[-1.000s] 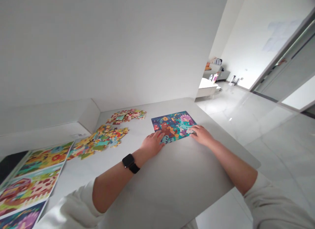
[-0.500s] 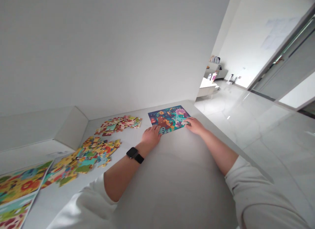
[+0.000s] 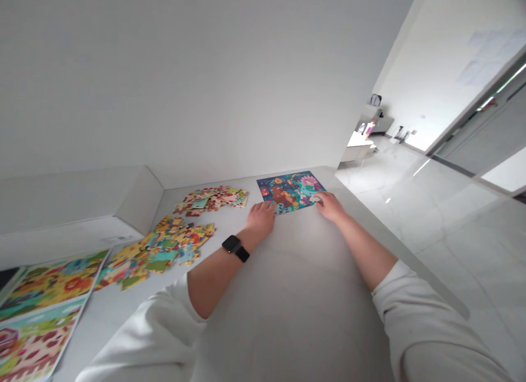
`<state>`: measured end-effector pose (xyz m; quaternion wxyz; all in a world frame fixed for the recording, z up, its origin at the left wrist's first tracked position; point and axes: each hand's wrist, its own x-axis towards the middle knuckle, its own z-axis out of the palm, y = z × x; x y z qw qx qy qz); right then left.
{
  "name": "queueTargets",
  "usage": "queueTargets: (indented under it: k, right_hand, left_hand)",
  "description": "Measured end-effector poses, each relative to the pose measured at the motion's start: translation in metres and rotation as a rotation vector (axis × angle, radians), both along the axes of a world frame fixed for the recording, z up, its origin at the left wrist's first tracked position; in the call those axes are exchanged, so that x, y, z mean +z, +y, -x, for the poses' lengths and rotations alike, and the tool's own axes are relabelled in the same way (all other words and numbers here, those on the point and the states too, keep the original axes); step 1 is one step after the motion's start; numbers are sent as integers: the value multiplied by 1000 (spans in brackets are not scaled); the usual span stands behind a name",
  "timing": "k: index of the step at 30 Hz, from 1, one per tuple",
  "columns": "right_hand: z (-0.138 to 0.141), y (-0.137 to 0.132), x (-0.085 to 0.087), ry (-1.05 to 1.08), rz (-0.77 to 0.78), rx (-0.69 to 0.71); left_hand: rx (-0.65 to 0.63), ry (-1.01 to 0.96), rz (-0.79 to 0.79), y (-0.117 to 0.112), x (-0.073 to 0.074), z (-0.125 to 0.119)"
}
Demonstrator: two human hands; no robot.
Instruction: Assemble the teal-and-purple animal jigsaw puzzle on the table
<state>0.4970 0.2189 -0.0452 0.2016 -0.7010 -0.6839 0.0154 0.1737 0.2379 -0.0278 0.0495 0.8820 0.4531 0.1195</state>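
Observation:
An assembled colourful jigsaw puzzle [image 3: 291,188] lies flat at the far side of the white table [image 3: 299,294]. My left hand [image 3: 260,217], with a black watch on its wrist, rests at the puzzle's near left corner, fingers stretched flat against the edge. My right hand [image 3: 329,205] lies at the near right corner, fingertips touching the puzzle, fingers extended. Neither hand grips anything.
Two heaps of loose puzzle pieces lie left of the puzzle: one at the back [image 3: 211,199], a larger one nearer [image 3: 158,250]. Printed picture sheets [image 3: 36,305] lie at the far left. A white box [image 3: 78,206] stands against the wall. The table's right edge drops to a glossy floor.
The puzzle has slid away across the table with both hands on its near edge. The view has shifted a little; the loose pieces stay put.

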Motion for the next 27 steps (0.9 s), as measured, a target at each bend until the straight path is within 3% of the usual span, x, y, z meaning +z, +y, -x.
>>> queueTargets:
  k: [3,7,11,14,17,19,23,27]
  right_hand:
    - [23,-10,-3,1,-74,49]
    - [69,-18,-4,65,-131,255]
    - [130,-20,-1,146,-140,475]
    - [183,-17,2,186,-119,588]
    - [241,-9,4,191,-97,659]
    - [283,0,8,185,-82,695]
    - [371,21,22,102,-53,734]
    - [440,40,36,-51,-2,731]
  left_hand:
    - [-65,-51,-45,-18,7,27]
    - [-84,-124,-98,-44,16,86]
    - [10,-129,-99,-56,26,167]
    - [154,-106,-77,-58,29,234]
    - [268,-54,-28,-63,27,296]
    - [260,-39,-3,-69,22,328]
    - [235,-52,49,-83,9,367]
    - [244,-40,73,-83,1,380]
